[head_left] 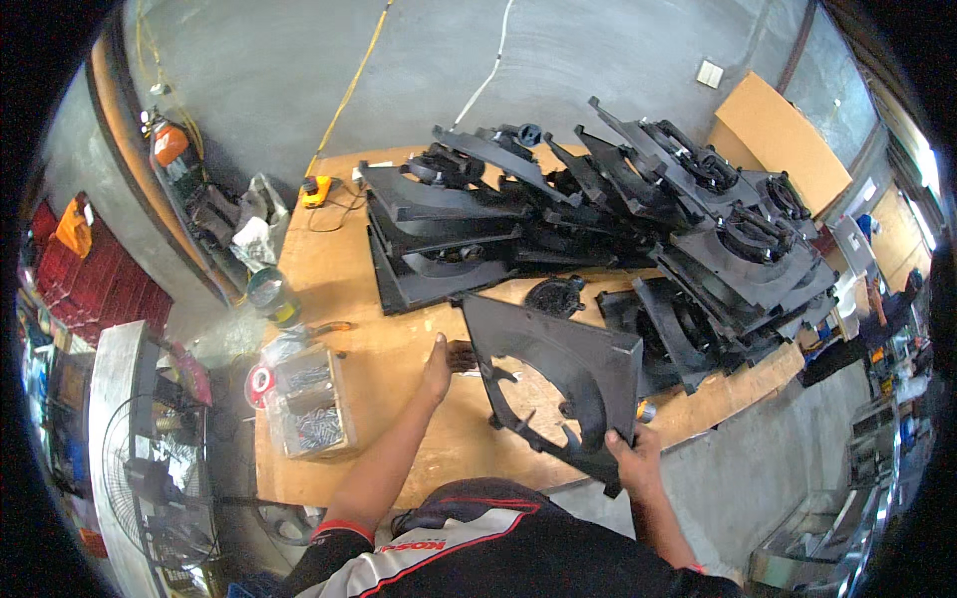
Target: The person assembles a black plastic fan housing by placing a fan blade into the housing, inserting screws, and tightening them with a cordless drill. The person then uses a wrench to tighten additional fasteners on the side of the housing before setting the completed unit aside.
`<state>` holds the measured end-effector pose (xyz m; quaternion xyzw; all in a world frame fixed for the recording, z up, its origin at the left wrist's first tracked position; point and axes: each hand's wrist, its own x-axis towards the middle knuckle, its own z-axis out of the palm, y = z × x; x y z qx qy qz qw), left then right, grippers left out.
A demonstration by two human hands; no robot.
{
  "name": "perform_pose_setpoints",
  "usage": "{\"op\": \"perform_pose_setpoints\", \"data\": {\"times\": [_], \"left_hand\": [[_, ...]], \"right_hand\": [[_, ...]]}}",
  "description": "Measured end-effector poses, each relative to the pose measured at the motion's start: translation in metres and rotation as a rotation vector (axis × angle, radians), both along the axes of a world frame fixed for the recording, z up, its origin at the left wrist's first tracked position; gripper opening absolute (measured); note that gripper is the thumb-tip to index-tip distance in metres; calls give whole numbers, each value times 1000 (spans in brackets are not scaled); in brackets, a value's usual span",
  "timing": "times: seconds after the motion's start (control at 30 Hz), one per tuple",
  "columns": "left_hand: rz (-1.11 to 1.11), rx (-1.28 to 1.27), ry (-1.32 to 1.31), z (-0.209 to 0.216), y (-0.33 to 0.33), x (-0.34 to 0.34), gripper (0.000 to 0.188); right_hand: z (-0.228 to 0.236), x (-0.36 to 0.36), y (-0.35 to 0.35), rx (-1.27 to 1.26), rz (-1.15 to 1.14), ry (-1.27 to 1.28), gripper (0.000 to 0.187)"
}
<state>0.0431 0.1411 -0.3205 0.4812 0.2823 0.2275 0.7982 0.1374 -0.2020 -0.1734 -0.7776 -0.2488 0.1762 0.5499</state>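
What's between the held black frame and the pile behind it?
Head view: a round black part on the wooden table, between held frame and pile.

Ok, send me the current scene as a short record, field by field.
Held panel: black, large rounded opening, over the table's near edge
Right hand: gripping its lower right corner
Left hand: at its left edge, thumb up; contact unclear
Far side: pile of black panels
Left side: container of metal fasteners
Right rear: cardboard
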Motion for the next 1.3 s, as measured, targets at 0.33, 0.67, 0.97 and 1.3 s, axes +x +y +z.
{"op": "perform_pose_setpoints", "data": {"times": [0.33, 0.67, 0.97, 1.3], "left_hand": [[-330, 1106, 511, -30, 16, 157, 67], [-617, 1648, 419, -36, 24, 196, 42], [-658, 1736, 456, -20, 34, 145, 39], [-536, 1761, 496, -19, 15, 88, 49]], "right_hand": [[-50, -13, -88, 151, -313, 187, 23], [-45, -18, -82, 79, -471, 174, 31], [-44, -1, -73, 126, -377, 96, 28], [-29, -3, -56, 157, -313, 81, 28]]}}
